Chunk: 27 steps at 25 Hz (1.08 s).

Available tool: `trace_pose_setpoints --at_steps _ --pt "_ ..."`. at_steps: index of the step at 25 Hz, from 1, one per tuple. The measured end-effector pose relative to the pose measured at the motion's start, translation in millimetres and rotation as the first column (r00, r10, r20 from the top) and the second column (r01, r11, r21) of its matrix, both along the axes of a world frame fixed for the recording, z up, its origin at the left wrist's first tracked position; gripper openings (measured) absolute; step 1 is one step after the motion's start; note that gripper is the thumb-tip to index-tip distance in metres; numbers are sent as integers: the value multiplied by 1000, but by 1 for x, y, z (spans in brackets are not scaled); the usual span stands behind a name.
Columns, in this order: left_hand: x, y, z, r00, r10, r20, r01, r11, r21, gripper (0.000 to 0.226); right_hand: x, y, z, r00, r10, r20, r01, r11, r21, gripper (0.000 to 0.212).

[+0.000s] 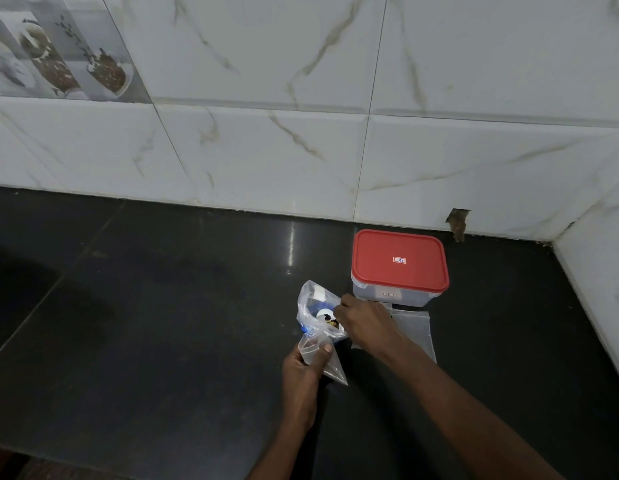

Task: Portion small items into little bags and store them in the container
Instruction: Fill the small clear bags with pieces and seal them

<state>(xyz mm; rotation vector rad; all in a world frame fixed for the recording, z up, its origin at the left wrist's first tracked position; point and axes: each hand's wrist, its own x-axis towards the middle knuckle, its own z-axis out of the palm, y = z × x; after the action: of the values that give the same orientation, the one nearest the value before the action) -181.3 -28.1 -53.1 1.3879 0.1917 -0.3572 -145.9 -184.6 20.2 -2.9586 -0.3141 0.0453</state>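
Two hands are working: we are pinching the little bag (320,358) with the left hand (303,370) while the right hand (361,322), fingers closed inside the supply bag (316,311), should be lifting few items at once.

left hand (303,367): bare, no ring, no glove, thumbnail short and plain | left forearm: bare to the near frame edge, no sleeve, no watch or band | right hand (361,322): bare, no ring, no glove | right forearm: bare to the near right edge, no sleeve, no wristwear
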Motion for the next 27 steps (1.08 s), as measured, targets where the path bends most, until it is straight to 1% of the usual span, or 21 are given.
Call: trace_pose_setpoints --at_steps 1,2,3,5,7,9,10,12,16,18,21,22,23,24,25,26,27 --pt "0 -1 0 1000 18 -13 -19 1000 -9 41 2 -1 1 1000 -22 -3 22 1000 4 24" --pt "0 -2 0 999 28 -20 -28 999 -19 47 3 -1 3 995 -99 -23 100 993 66 23" --pt "0 -3 0 999 31 -26 -31 999 -23 51 5 -1 5 980 -196 -40 200 966 163 22" --pt "1 -4 -1 999 19 -26 -20 1000 -22 55 5 -2 5 925 -364 -111 378 852 362 17" --pt "1 -3 -1 1000 1 -15 -1 1000 -14 50 6 -5 3 860 -458 -225 506 715 482 11" --pt "0 -3 0 1000 -19 -2 19 1000 9 40 3 -6 5 796 -506 -330 596 567 569 9" --pt "0 -2 -1 1000 -29 3 29 999 31 35 2 -7 6 774 -523 -356 618 503 604 10" --pt "0 -1 -1 1000 -30 6 30 994 102 34 -2 -10 8 760 -531 -376 620 416 665 10" --pt "0 5 -2 1000 0 29 -8 962 272 44 -7 -12 20 766 -515 -384 581 299 757 12" --pt "2 7 1 997 -7 76 -18 947 320 43 -14 -10 31 788 -506 -350 533 276 800 13" --pt "9 4 14 992 -49 120 5 939 344 33 -31 -2 40 844 -480 -241 431 337 837 12" --pt "12 3 18 990 -57 130 8 937 349 31 -38 3 40 865 -475 -165 372 383 845 11" --pt "14 2 22 988 -61 139 8 935 355 29 -46 6 38 882 -470 -27 283 484 828 10" --pt "16 1 26 987 -66 147 10 935 354 29 -53 8 31 890 -428 158 171 634 754 10" --pt "17 0 28 986 -70 150 13 937 350 29 -61 9 23 885 -332 328 66 785 616 11" --pt "18 -1 30 985 -72 154 15 938 346 29 -68 9 14 875 -205 438 -19 890 455 13" --pt "18 -1 32 984 -72 161 12 938 348 28 -75 7 5 868 -89 488 -78 947 311 14"
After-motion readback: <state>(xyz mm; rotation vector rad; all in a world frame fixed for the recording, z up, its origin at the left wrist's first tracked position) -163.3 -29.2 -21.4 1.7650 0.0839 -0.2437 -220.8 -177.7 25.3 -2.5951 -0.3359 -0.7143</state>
